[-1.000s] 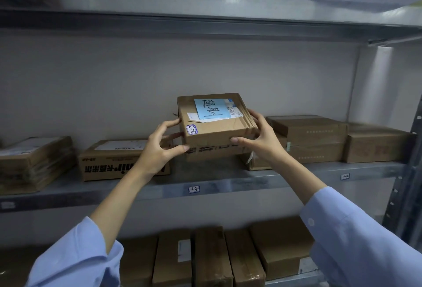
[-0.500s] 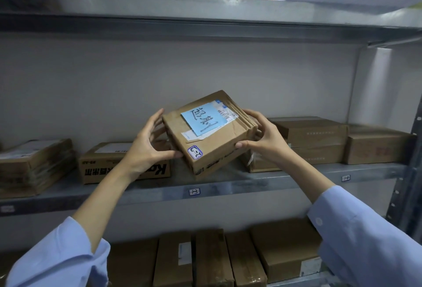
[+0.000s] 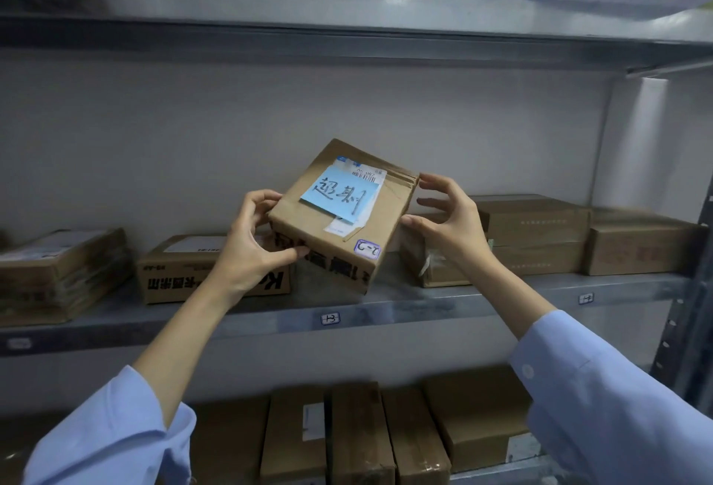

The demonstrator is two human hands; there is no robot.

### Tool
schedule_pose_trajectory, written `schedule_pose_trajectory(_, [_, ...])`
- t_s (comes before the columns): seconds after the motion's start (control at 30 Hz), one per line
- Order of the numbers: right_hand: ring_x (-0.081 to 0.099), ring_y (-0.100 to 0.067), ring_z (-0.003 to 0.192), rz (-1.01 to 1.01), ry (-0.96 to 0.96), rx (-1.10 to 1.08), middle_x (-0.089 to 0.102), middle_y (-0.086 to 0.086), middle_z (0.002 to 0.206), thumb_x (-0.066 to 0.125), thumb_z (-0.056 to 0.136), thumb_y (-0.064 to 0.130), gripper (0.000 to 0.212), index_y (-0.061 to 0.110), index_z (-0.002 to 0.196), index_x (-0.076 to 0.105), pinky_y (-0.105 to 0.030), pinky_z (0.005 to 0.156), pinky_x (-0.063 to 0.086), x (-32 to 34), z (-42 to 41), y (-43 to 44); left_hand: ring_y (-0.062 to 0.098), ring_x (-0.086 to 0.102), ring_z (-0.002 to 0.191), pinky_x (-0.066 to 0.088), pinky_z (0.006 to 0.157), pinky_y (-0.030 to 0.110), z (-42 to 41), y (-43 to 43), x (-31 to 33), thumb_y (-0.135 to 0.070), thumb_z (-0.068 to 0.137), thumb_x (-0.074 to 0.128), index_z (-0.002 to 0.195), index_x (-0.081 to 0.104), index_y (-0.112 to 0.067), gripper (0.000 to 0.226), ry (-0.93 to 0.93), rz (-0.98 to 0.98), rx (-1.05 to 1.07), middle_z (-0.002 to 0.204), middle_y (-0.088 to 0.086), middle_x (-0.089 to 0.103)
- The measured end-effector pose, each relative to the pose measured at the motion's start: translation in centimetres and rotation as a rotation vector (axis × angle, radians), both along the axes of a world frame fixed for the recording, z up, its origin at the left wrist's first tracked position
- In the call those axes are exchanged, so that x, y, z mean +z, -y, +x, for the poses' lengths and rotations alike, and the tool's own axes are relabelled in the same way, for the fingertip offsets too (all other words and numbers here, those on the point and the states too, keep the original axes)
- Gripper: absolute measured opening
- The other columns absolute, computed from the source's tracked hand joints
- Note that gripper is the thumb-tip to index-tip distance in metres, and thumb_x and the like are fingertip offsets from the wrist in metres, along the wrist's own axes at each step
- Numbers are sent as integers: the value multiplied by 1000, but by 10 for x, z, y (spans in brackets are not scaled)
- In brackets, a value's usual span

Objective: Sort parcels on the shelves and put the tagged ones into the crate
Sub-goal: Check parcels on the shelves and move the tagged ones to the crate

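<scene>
My left hand (image 3: pixel 250 249) grips the parcel (image 3: pixel 339 230) at its left corner. Right hand (image 3: pixel 451 222) is half open, thumb touching the edge. The parcel, with a blue tag (image 3: pixel 339 195), is tilted above the shelf (image 3: pixel 424 311). No crate in view; I judge transfer not yet done.

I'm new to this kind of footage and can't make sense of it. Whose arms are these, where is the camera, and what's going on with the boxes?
No machine here: a person wears a camera on the head, looking forward and down at their own arms. The left hand grips a tilted cardboard parcel bearing a blue note; the right hand is at its right edge, grip unclear. More parcels lie on the grey metal shelf; further boxes stand lower down.
</scene>
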State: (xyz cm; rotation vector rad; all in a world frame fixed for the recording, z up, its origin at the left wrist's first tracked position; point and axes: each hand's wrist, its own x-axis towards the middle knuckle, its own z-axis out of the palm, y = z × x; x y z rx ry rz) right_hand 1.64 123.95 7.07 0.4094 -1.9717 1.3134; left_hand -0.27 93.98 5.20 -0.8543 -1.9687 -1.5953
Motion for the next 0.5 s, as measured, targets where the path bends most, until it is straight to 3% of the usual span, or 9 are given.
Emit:
schedule_pose_trajectory(0.13, [71,-9,93,-39,35,67,64,-1,121,83,75,14,72,17,138,48,-25,80,59,-2,2,3,14,54,126,47,103,34,1,2,-1,-15,59,89,136,46,-31,89,13,-18,-50,137,-4,55])
schedule_pose_trajectory(0.23, [71,-6,93,-53,38,95,64,0,124,81,78,14,63,13,135,53,-22,81,57,-2,5,5,20,53,128,44,106,41,2,0,-3,-21,57,89,137,49,-29,89,-21,-18,-21,137,2,56])
schedule_pose_trajectory(0.37, [72,-12,95,22,59,151,63,1,131,75,84,15,56,15,137,56,-27,81,59,-2,9,10,20,55,124,45,105,47,6,-2,-5,-13,60,87,135,48,-29,86,-61,-6,56,132,-2,60])
schedule_pose_trajectory(0.5, [70,-19,97,37,108,225,60,-3,128,71,88,18,61,22,144,48,-31,78,61,-3,15,10,15,55,125,46,104,39,13,-7,-10,-10,61,85,136,46,-22,85,-80,13,89,130,-9,61])
